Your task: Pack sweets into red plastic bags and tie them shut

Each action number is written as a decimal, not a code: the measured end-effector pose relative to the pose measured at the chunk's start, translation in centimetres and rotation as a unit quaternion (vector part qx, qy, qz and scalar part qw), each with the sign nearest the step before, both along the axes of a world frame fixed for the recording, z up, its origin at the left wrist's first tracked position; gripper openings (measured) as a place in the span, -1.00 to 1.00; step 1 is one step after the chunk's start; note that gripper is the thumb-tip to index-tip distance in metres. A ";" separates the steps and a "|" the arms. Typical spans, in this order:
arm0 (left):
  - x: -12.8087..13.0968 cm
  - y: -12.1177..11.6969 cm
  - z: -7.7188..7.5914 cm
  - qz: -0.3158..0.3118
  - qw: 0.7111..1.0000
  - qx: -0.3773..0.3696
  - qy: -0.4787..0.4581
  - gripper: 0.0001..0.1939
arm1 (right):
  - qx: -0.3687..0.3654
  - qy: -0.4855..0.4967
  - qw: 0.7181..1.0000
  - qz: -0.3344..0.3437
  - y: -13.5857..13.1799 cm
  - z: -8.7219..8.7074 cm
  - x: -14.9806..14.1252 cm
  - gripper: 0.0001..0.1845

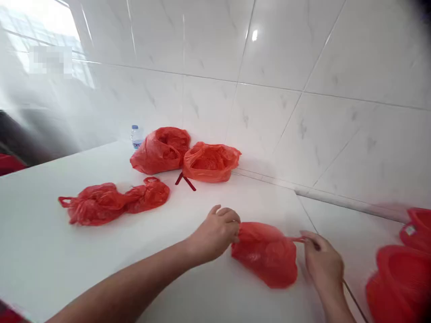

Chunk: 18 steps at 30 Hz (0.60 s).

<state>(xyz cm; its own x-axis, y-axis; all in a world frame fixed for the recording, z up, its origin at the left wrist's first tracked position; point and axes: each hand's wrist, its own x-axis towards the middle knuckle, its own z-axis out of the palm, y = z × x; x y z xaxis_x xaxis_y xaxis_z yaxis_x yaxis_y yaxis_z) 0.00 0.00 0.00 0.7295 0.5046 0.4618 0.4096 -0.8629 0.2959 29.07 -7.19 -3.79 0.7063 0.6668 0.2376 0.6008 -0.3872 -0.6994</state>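
Left hand (215,233), right hand (323,262) grip crinkly red plastic bag (264,255) — handle (296,239) taut (thin film)

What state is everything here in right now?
Held red plastic bag: bunched, on the table.
Left hand: closed on its gathered neck.
Right hand: pinching its stretched handle.
Rear left red bag: open, puffed.
Rear right red bag: open, puffed.
Front red bag: crumpled, lying flat.
Water bottle: upright, capped.

Left hand (214,234): clasping the red plastic bag (264,255) at nine o'clock
Right hand (323,262): pinching the bag's handle (296,239) at three o'clock
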 end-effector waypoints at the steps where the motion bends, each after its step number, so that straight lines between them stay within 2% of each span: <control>1: -1.0 0.2 0.0 0.013 1.000 -0.017 0.001 -0.81 | -0.004 0.036 0.999 0.021 0.1 -0.4 0.1 -0.56; 3: -2.7 0.5 0.0 0.028 0.998 -0.048 -0.001 -0.80 | -0.014 0.092 0.994 0.061 0.4 -1.3 -0.2 -0.47; 6: -4.4 0.0 0.2 0.028 0.995 -0.090 -0.024 -0.89 | -0.034 0.134 0.984 0.110 0.6 -2.1 -2.0 -0.41; 9: -4.3 -1.2 -0.1 -0.012 0.994 -0.104 -0.030 -0.38 | -0.058 0.192 0.960 0.197 0.5 -2.2 -5.0 -0.49; 10: -3.9 -1.6 -0.4 -0.025 0.994 -0.102 -0.020 -0.23 | -0.065 0.228 0.939 0.248 0.3 -2.1 -5.9 -0.49; 12: -3.3 -2.2 -1.0 -0.047 0.994 -0.099 0.016 -0.07 | -0.077 0.297 0.886 0.349 0.1 -2.1 -7.2 -0.47; 13: -3.2 -2.4 -1.2 -0.060 0.992 -0.100 0.038 -0.08 | -0.084 0.318 0.866 0.377 0.1 -2.3 -7.5 -0.45; 14: -3.3 -2.5 -1.3 -0.073 0.990 -0.103 0.060 -0.14 | -0.091 0.330 0.858 0.384 0.1 -2.5 -7.6 -0.42; 16: -4.3 -2.4 -0.9 -0.082 0.986 -0.113 0.085 -0.34 | -0.101 0.335 0.871 0.344 0.2 -3.0 -7.2 -0.36; 18: -6.3 -2.0 -0.1 -0.051 0.988 -0.120 0.081 -0.47 | -0.095 0.325 0.898 0.281 0.3 -3.3 -6.7 -0.33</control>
